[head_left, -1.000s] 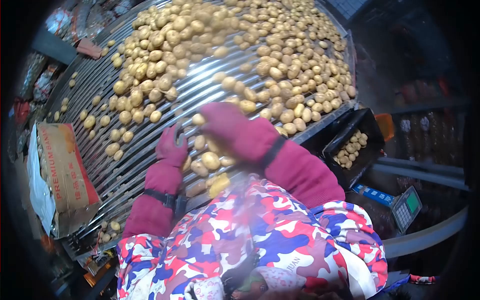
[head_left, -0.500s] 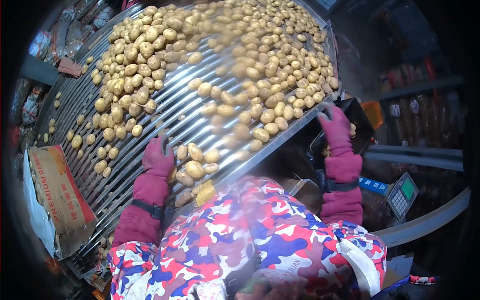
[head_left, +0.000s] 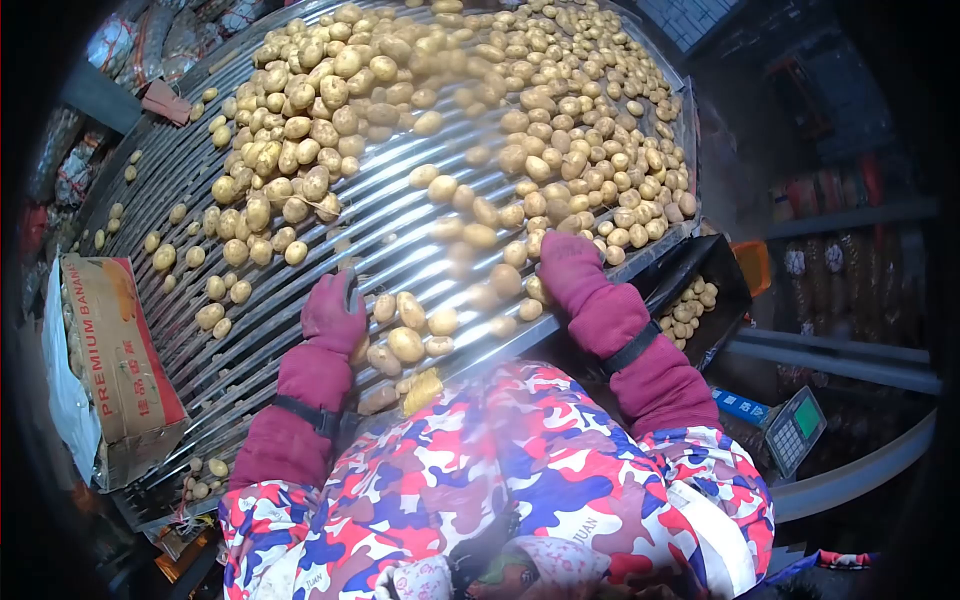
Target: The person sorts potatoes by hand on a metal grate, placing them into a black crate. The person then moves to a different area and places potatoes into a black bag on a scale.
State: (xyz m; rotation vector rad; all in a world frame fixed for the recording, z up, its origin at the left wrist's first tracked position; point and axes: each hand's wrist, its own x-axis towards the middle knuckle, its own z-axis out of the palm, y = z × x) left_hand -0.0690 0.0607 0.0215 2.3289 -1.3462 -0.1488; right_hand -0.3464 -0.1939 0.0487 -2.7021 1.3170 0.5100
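Note:
Potatoes point(head_left: 300, 95) lie heaped on a slatted metal table point(head_left: 385, 185), with smaller ones point(head_left: 600, 150) spread over its right side. My left hand point(head_left: 335, 312), in a maroon glove, rests low on the slats beside a few loose potatoes point(head_left: 406, 344). Its fingers show only in part, with thumb and fingers slightly apart and nothing seen between them. My right hand point(head_left: 573, 268), gloved alike, is over the front edge of the table against the potatoes there. The back of that hand faces me, and its fingers are hidden underneath.
A black-lined container point(head_left: 735, 290) holding potatoes point(head_left: 690, 312) stands off the table's right edge. Below it is a scale display point(head_left: 796, 430) with keys. A cardboard banana box point(head_left: 120, 360) sits at the left. A metal rail point(head_left: 850, 475) curves at lower right.
My right hand has moved left from over the black-lined container onto the potatoes at the table's front edge. My left hand stays in nearly the same place. The view has shifted slightly.

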